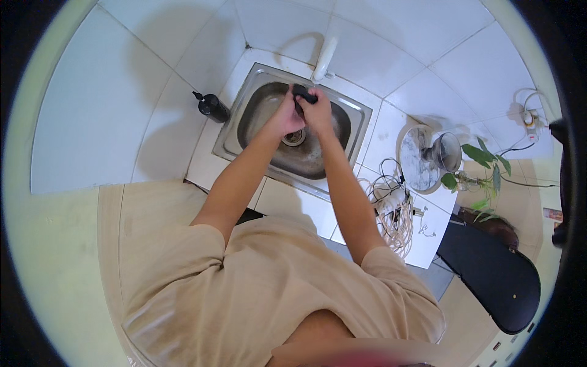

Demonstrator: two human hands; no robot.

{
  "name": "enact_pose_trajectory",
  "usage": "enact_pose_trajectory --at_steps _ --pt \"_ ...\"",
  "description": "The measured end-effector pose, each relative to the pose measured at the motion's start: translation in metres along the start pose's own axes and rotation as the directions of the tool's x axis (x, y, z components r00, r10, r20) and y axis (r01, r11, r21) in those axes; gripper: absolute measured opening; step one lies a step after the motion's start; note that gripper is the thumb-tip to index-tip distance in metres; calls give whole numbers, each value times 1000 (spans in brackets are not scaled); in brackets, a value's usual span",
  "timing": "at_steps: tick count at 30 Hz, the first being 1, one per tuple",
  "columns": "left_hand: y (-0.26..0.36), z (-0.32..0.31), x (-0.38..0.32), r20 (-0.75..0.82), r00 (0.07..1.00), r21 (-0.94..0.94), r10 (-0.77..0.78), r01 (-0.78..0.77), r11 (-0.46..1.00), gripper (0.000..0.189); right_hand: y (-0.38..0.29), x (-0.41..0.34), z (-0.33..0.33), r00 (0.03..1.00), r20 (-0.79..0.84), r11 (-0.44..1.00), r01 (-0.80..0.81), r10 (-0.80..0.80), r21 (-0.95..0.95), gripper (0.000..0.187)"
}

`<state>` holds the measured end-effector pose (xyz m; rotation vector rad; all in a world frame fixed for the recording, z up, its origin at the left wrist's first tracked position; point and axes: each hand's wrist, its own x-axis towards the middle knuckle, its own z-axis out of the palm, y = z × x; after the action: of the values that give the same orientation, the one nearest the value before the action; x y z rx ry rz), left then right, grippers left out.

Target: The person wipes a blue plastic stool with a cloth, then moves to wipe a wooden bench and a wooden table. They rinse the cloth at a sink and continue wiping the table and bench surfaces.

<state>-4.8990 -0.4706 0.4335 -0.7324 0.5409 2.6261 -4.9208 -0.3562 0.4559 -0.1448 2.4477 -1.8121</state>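
Both of my hands meet over the far part of a stainless steel sink (337,158), close to the faucet (326,56). A bunched black item (300,94), which looks like wet cloth, is between them. My left hand (289,114) grips it from the left side, with the palm partly turned up. My right hand (317,110) closes on its right end, fingers curled. The sink drain (294,137) shows just below my hands. Whether water is running cannot be seen.
A black pump bottle (214,108) stands left of the sink. To the right are a round tray (406,158) with a glass bowl (446,152), tangled cables (396,220) and a leafy plant (479,156). A black instrument case (493,275) lies beyond the counter. Tiled walls border the sink.
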Motion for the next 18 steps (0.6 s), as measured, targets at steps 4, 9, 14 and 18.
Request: enact_pose_trajectory --at_steps 4,9,14,18 --pt "10 -2 49 15 996 116 87 -88 989 29 20 -49 -14 997 -72 995 28 -22 91 20" --pt "17 1 67 -119 968 5 220 -221 975 26 52 -62 -61 979 156 838 -193 131 510 19" --pt "-8 16 36 42 939 914 340 -174 367 40 58 -19 -67 743 510 606 -659 434 446 47" --pt "-10 14 11 134 974 991 181 -126 -52 39 55 22 -36 625 664 494 -764 411 414 37"
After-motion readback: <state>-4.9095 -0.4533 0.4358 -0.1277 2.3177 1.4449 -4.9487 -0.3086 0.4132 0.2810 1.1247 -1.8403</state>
